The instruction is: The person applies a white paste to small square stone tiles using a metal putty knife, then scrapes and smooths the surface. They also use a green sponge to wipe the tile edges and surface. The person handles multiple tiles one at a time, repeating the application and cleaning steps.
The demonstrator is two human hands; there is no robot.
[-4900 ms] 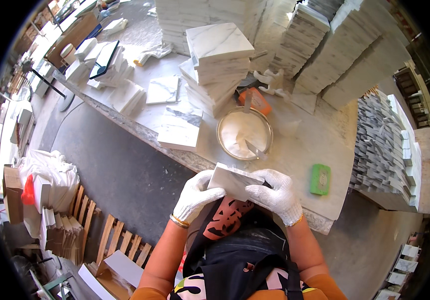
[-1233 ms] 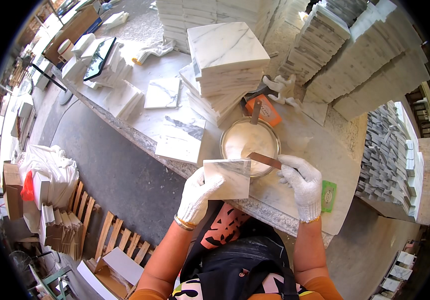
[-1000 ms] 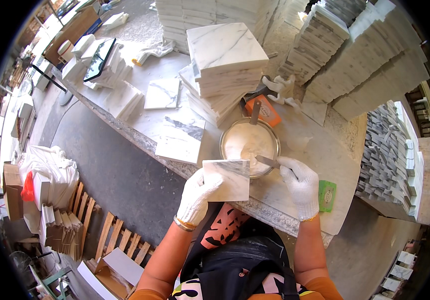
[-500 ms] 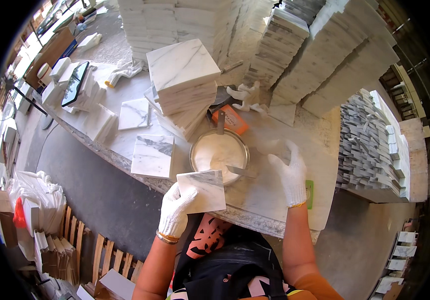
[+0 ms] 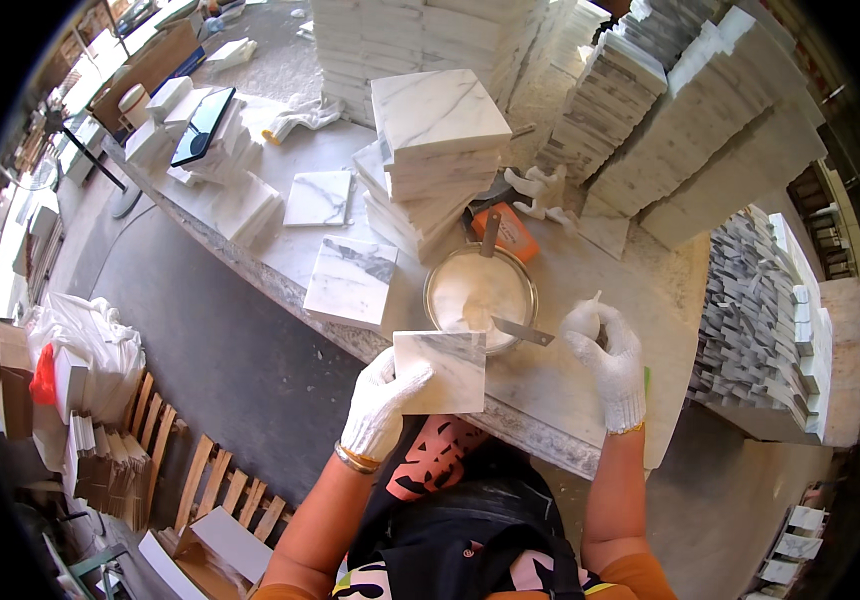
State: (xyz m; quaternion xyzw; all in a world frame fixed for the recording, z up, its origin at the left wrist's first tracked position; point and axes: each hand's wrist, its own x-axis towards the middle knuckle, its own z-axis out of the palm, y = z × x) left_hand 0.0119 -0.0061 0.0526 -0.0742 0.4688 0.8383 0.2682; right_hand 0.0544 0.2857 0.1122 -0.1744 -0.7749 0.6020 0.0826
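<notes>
My left hand [image 5: 378, 408], in a white knit glove, is closed on a square white marble tile with grey veins [image 5: 445, 372]. I have the tile by its left side: my thumb lies across the face that shows, and the fingers behind are mostly hidden from me. Most of the tile sticks out to the right of my grip, before the front edge of the pale stone table [image 5: 545, 395], and in my view its upper edge overlaps the near rim of a round metal bowl of creamy white paste [image 5: 428, 303].

My right hand [image 5: 612, 365], gloved the same way, is well apart from the tile, to the right of the bowl. Its fingers curl toward the thumb, with a gap between; a small pale tip shows at the top, and I cannot tell whether I am pinching something or that is only glove. Just left of this hand, apart from it, a flat grey metal scraper [image 5: 524, 332] lies over the bowl's right rim, one end in the paste. A second scraper with a dark flat handle [image 5: 491, 234] leans at the far rim, beside an orange box [image 5: 512, 236]
</notes>
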